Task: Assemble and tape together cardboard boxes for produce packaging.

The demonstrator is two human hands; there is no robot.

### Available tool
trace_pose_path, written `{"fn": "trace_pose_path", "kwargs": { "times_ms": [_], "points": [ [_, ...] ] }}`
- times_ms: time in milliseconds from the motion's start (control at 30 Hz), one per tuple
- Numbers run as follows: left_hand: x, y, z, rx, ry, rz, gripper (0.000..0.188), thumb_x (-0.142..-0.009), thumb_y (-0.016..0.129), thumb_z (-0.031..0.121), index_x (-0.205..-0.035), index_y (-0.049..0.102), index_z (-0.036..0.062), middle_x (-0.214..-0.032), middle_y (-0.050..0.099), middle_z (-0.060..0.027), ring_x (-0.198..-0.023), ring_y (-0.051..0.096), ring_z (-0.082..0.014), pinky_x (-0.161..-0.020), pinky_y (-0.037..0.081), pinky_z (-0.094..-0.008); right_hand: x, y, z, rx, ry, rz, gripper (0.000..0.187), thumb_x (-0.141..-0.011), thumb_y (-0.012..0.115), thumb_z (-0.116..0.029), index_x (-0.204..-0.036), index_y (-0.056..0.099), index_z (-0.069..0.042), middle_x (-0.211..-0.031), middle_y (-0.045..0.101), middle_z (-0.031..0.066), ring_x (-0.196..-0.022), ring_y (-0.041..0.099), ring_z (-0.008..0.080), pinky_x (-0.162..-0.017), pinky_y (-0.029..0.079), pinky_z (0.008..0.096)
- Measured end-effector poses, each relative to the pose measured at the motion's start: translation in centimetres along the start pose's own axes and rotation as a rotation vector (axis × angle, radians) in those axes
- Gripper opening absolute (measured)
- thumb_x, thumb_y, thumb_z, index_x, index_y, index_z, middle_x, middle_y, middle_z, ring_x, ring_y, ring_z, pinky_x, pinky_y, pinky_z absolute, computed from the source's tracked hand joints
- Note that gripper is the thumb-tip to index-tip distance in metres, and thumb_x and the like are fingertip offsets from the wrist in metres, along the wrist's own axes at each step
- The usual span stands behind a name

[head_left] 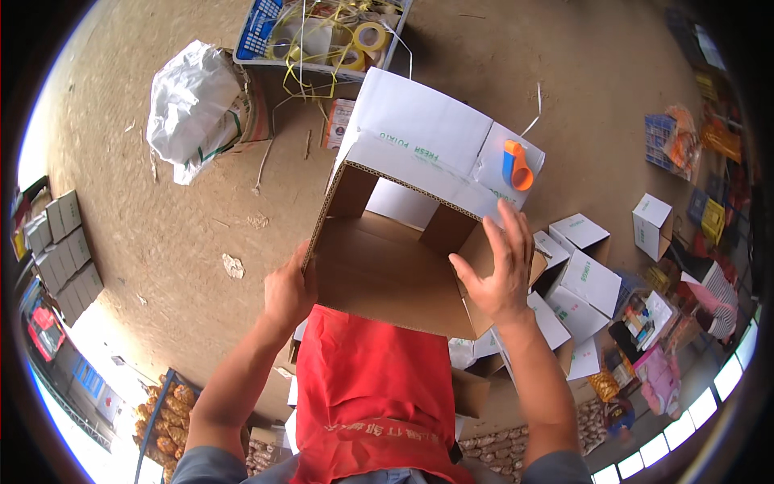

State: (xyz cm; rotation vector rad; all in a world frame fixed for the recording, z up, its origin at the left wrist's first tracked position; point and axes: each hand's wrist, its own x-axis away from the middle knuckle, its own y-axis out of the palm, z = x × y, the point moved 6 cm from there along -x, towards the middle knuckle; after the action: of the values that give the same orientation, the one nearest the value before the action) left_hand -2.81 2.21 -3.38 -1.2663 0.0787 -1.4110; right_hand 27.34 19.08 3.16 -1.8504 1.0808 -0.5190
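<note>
In front of me is a cardboard box (pixel 387 274), tilted so that its brown inside faces me through the open end. My left hand (pixel 290 286) is closed on its left edge, the thumb near the rim. At the box's right side, my right hand (pixel 501 270) has its fingers spread and holds nothing; whether it touches the cardboard I cannot tell. Just beyond the opening lies a white cardboard surface (pixel 431 125) with green print. An orange and blue tape dispenser (pixel 517 167) rests on its right end.
A blue crate (pixel 260 34) with tape rolls and yellow strapping stands at the far side, beside a white sack (pixel 193 105). Several white boxes (pixel 587 282) lie to the right. Stacked cartons (pixel 68 250) stand far left. A person (pixel 713 294) is at far right.
</note>
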Motion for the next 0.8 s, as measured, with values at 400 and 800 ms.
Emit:
{"fn": "trace_pose_path", "kwargs": {
  "times_ms": [400, 800],
  "points": [
    [6.9, -1.6, -4.9, 0.207, 0.156, -0.236, 0.047, -0.097, 0.065, 0.016, -0.143, 0.056, 0.0061, -0.118, 0.073, -0.022, -0.111, 0.069, -0.0418, -0.098, 0.055, -0.046, 2.0, -2.7, -6.2, 0.059, -0.018, -0.365, 0.038, -0.087, 0.064, -0.001, -0.123, 0.072, -0.007, -0.121, 0.072, 0.0193, -0.111, 0.072, 0.0351, -0.092, 0.06, 0.0427],
    [-15.8, -7.1, 5.1, -0.138, 0.529, 0.125, 0.047, -0.099, 0.063, 0.032, -0.136, 0.061, 0.0032, -0.152, 0.049, -0.0248, -0.139, 0.05, -0.0392, -0.114, 0.042, -0.0459, 5.3, -9.1, -13.7, -0.046, -0.252, -0.466, 0.03, -0.1, 0.058, -0.023, -0.125, 0.075, -0.02, -0.13, 0.072, 0.0063, -0.121, 0.069, 0.0303, -0.103, 0.055, 0.0394]
  ]
}}
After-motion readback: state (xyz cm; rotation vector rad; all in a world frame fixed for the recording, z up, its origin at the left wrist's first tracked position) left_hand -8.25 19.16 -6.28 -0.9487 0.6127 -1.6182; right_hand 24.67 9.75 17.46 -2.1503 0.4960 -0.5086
